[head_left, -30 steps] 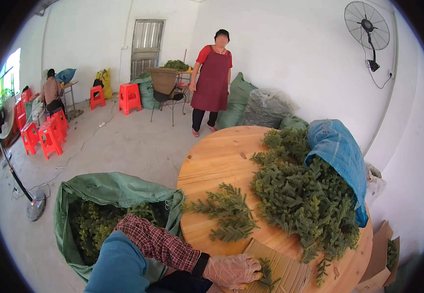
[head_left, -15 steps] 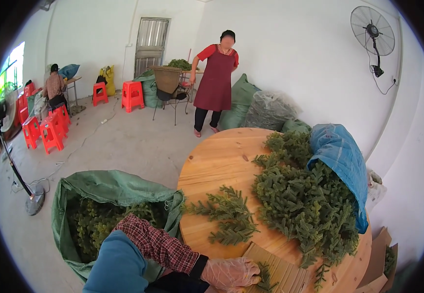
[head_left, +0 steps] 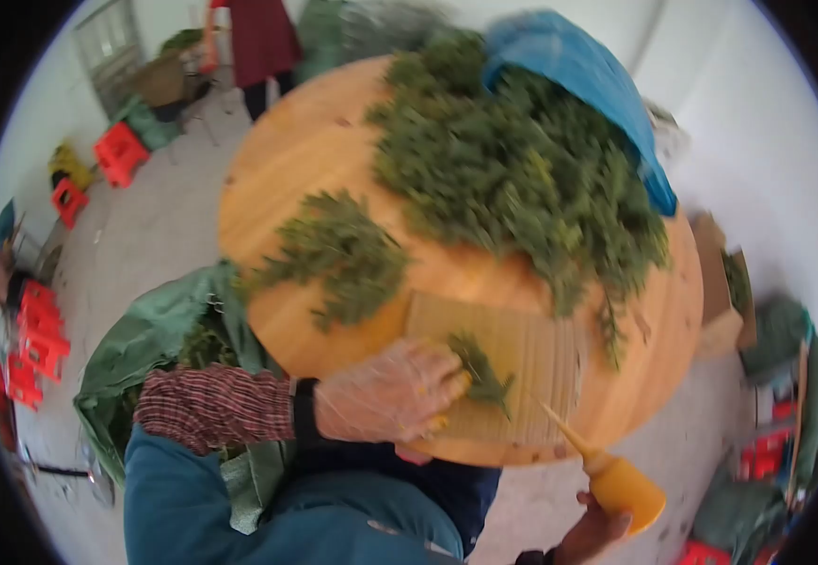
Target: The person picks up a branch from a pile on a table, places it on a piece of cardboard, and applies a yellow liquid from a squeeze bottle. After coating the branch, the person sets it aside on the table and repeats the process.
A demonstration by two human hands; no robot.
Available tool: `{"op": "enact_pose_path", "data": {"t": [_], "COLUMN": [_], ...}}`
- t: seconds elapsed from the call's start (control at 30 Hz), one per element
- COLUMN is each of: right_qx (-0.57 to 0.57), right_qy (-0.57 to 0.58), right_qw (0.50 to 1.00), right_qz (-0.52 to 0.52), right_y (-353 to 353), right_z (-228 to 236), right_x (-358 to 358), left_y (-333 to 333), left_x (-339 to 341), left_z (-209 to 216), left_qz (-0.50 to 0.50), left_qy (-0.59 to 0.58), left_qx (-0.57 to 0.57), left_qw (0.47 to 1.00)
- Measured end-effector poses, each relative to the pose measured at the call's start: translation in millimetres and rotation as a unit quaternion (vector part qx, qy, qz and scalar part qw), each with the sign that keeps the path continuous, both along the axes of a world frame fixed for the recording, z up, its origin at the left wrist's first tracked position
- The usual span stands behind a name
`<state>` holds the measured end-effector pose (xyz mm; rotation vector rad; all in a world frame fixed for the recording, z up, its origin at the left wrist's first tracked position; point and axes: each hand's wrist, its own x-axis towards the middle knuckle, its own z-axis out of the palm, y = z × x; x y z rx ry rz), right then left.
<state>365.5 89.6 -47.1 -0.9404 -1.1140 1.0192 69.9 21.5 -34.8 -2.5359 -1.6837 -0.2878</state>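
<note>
My left hand (head_left: 392, 391), in a clear plastic glove with yellow-stained fingertips, has its fingers bent and pressed together at the edge of a small green sprig (head_left: 484, 377). The sprig lies on a piece of ribbed cardboard (head_left: 543, 339) at the near side of a round wooden table. In my right hand (head_left: 593, 535) is a yellow squeeze bottle (head_left: 627, 494), gripped near its body. Its long pointed nozzle tilts up and left toward the cardboard. Motion blurs the picture, and the left fingertips' exact contact is hard to see.
The round table (head_left: 268, 198) carries a loose clump of sprigs (head_left: 338, 259) and a large heap of greenery (head_left: 513, 160) under a blue sack (head_left: 569, 61). An open green sack (head_left: 145, 325) stands at left. A cardboard box (head_left: 710, 282) is at right. Red stools and a person stand farther off.
The view has swung downward and right. My right hand with the yellow bottle has come into view at the lower right. My left hand stays by the sprig on the cardboard.
</note>
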Motion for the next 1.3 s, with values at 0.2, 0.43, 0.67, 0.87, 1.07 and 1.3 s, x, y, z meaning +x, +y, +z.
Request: {"op": "enact_pose_path", "data": {"t": [0.2, 0.43, 0.67, 0.87, 1.07, 1.3], "right_qx": [0.002, 0.007, 0.020, -0.006, -0.016, -0.012], "right_qy": [-0.007, 0.021, -0.030, -0.103, -0.093, -0.120], "right_qw": [1.000, 1.000, 0.998, 0.992, 0.993, 0.989], "right_qz": [0.009, -0.006, 0.059, 0.074, 0.069, 0.082], "right_y": [3.2, -4.5, 0.5, -0.2, 0.8, 2.4], "right_z": [-33.7, -35.9, -27.9, -9.7, -9.3, -10.0], "right_x": [40.4, 36.3, 30.3, 21.1, 5.6, 2.1], "left_y": [8.0, 2.5, 9.1, 11.3, 11.4, 10.0], "left_x": [3.8, 13.3, 5.3, 3.9, 5.9, 7.7], "left_z": [1.4, -0.1, -3.8, -4.2, -5.0, -2.7], "left_qz": [0.049, 0.046, -0.022, -0.026, -0.017, -0.013], "left_qy": [-0.015, 0.005, 0.096, 0.093, 0.084, 0.085], "left_qx": [-0.047, -0.011, 0.019, 0.019, 0.011, 0.007], "left_qw": [0.998, 0.999, 0.995, 0.995, 0.996, 0.996]}}
